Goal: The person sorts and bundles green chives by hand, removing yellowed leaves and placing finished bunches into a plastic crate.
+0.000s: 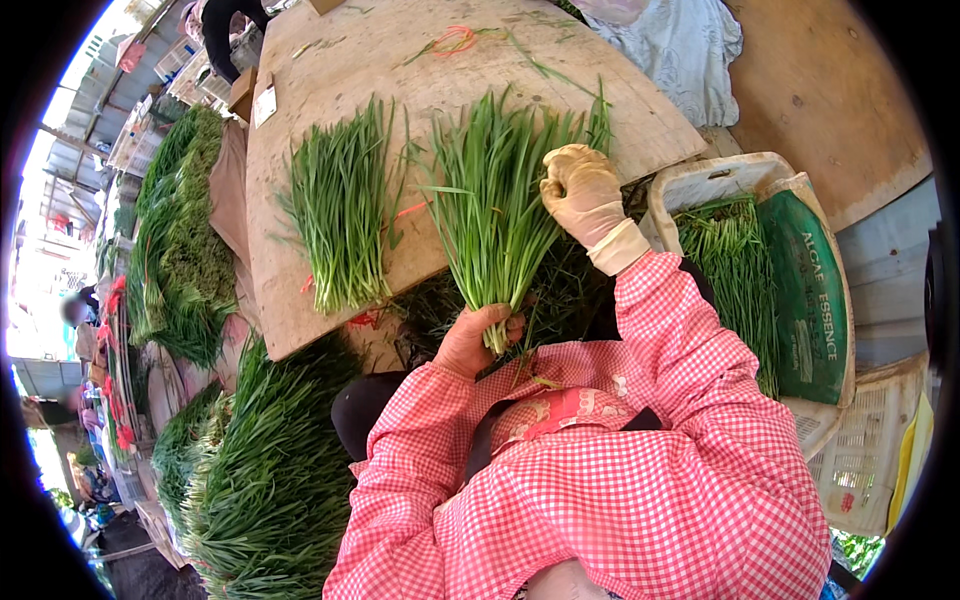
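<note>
My bare left hand (pixel 463 342) is closed round the pale stem ends of a bunch of garlic chives (pixel 495 205). The leaves fan out away from me over the wooden board. At the bunch's right side is my right hand (pixel 583 195), in a cream-coloured glove, with its fingers curled in beside the leaves. Whatever those fingers pinch, if anything, is hidden. Another bunch of garlic chives (pixel 343 215) lies on the board to the left, stems toward me.
The wooden board (pixel 300 65) has red ties (pixel 453 40) at its far side. To my right stands a white crate (pixel 712 178) of greens with a green sack (pixel 800 290) inside. Large heaps of chives (pixel 275 480) lie on my left. Loose leaves (pixel 575 285) lie below the board's edge.
</note>
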Demonstrator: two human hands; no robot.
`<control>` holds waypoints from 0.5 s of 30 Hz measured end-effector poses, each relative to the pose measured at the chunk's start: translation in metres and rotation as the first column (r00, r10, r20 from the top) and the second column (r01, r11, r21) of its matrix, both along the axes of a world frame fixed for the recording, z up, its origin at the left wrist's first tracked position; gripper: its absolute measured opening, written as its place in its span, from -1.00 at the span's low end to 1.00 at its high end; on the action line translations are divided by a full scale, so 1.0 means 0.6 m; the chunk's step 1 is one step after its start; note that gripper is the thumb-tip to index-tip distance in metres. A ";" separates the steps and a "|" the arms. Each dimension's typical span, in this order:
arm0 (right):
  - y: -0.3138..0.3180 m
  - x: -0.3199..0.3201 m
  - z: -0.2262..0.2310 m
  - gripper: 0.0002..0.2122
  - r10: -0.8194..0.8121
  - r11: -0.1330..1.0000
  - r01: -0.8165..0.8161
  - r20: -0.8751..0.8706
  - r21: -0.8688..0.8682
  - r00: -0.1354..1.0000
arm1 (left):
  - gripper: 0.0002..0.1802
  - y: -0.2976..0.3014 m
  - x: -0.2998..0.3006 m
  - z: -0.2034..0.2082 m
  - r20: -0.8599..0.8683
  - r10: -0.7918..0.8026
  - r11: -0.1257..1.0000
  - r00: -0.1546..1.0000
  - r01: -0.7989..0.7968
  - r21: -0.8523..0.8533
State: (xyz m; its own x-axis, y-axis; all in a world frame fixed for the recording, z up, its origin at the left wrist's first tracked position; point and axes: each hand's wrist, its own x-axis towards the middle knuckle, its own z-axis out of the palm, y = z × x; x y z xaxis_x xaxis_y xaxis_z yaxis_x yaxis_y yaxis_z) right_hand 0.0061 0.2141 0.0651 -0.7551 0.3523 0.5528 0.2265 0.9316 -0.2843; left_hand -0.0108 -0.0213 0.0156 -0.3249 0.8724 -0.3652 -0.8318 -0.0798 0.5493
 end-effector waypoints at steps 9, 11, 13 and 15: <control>-0.043 -0.001 -0.021 -0.63 0.208 0.978 -0.206 0.055 -0.046 0.977 | -0.57 0.011 0.003 0.003 -0.148 -0.008 0.997 0.989 -0.004 -0.082; -0.052 0.012 -0.015 -0.63 0.240 0.968 -0.231 0.101 -0.092 0.965 | -0.57 0.007 0.009 0.009 -0.225 -0.045 0.987 0.973 0.008 -0.162; -0.059 0.008 -0.002 -0.63 0.277 0.956 -0.262 0.114 -0.132 0.954 | -0.68 0.011 0.019 0.031 -0.292 -0.030 0.980 0.956 -0.030 -0.197; -0.054 0.005 -0.009 -0.59 0.254 0.960 -0.232 0.140 -0.159 0.957 | -0.76 0.013 0.020 0.039 -0.358 -0.035 0.980 0.933 -0.037 -0.194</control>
State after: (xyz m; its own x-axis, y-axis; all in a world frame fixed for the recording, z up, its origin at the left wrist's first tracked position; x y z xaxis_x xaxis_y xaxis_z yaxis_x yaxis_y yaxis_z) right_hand 0.0092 0.1818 0.0597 -0.9011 0.2123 0.3781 0.0506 0.9175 -0.3944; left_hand 0.0014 -0.0132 0.0388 -0.4665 0.7957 -0.3864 -0.5767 0.0577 0.8149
